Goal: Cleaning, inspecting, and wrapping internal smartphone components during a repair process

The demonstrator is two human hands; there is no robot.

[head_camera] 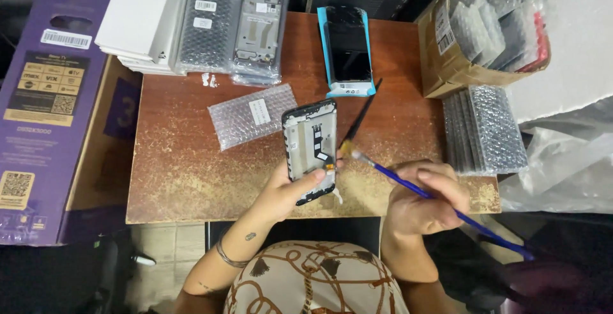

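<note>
My left hand holds a black phone frame upright above the brown table, its inner side with a metal plate and a dark flex cable facing me. My right hand grips a blue-handled brush, whose light bristle tip lies just right of the frame's lower edge. A second, black-handled brush lies on the table behind that tip.
An empty bubble-wrap bag lies left of the frame. Further back are bagged frames, white boxes and a phone screen on blue packaging. A cardboard box of wrapped parts and bubble-wrap packs stand at the right. A purple carton stands at the left.
</note>
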